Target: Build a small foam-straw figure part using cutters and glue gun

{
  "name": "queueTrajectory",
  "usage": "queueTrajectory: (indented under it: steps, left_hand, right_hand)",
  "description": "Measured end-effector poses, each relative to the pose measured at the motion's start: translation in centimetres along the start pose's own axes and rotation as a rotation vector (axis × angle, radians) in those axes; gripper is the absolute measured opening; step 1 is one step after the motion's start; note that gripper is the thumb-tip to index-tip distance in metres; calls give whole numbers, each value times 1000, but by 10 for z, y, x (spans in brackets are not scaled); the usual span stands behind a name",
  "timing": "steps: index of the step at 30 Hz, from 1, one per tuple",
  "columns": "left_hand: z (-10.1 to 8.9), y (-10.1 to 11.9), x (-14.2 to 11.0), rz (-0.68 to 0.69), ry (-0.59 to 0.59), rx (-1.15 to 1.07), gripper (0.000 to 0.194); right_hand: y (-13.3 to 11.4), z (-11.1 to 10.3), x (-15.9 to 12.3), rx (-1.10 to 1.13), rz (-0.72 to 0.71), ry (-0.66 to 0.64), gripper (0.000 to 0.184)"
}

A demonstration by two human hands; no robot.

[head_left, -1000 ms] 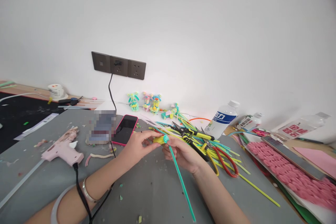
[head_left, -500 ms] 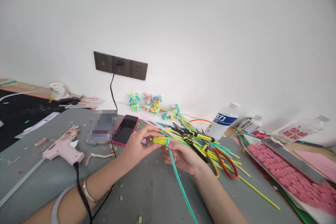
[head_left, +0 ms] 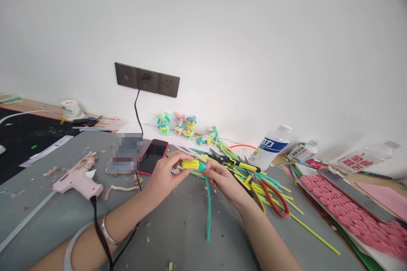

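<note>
My left hand (head_left: pixel 167 174) pinches a short, folded bundle of yellow pipe cleaners (head_left: pixel 190 164) between thumb and fingers. Around the bundle's right end sits a wrap of teal pipe cleaner (head_left: pixel 201 167), and my right hand (head_left: pixel 224 181) is closed on it with thumb and forefinger. From that spot a loose teal tail (head_left: pixel 208 214) hangs down over the grey mat. Beyond my right hand lie black-and-yellow pliers (head_left: pixel 227 160) and red-handled cutters (head_left: pixel 277 204), on a pile of yellow and teal pipe cleaners (head_left: pixel 294 207).
At left, a pink glue gun (head_left: pixel 78 179) rests on the grey mat (head_left: pixel 178 237), its black cord passing over my left forearm. A phone (head_left: pixel 154 154), several small pipe-cleaner figures (head_left: pixel 190 127) and a bottle (head_left: pixel 270 148) stand or lie behind. Pink knitted material (head_left: pixel 349 207) is at right.
The yellow bundle has turned, showing more teal at its right end. My right hand has shifted slightly and its grip changed. The teal tail now hangs straighter and looks shorter.
</note>
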State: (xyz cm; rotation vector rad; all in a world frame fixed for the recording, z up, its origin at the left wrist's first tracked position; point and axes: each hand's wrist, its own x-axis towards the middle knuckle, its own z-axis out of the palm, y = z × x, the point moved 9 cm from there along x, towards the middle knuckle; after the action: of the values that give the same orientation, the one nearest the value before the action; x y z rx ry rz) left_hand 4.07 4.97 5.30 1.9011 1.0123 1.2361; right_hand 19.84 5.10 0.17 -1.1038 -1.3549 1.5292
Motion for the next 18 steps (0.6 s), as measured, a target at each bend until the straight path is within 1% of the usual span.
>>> queueTrajectory:
  steps: [2,4,6,10,12,14,16,18]
  left_hand:
    - [4,-10,1,-116,-41,-149,22]
    - [11,-20,1,-251,-83,-312,32]
    - [16,-27,0,-356,-103,-453,39]
    - [24,-37,-3,-500,-119,-675,36]
    - [25,-39,-3,-505,-115,-696,35]
    - [23,-39,-1,-460,-110,-652,33]
    - [20,-34,1,-381,-111,-551,28]
    - [15,-27,3,-285,-104,-394,25]
  right_hand:
    - [4,-1,1,-232,-9,-17,31]
    - [10,-1,2,-386,-2,-27,30]
    - [13,-4,2,-492,8,-3,28]
    - [16,-9,1,-626,62,42,27]
    - [15,-13,1,-673,82,79,32]
    - [10,-19,1,-721,54,151,37]
    - [-1,-25,0,-752,-30,252,42]
    - [-12,-26,-3,-721,-123,310,46]
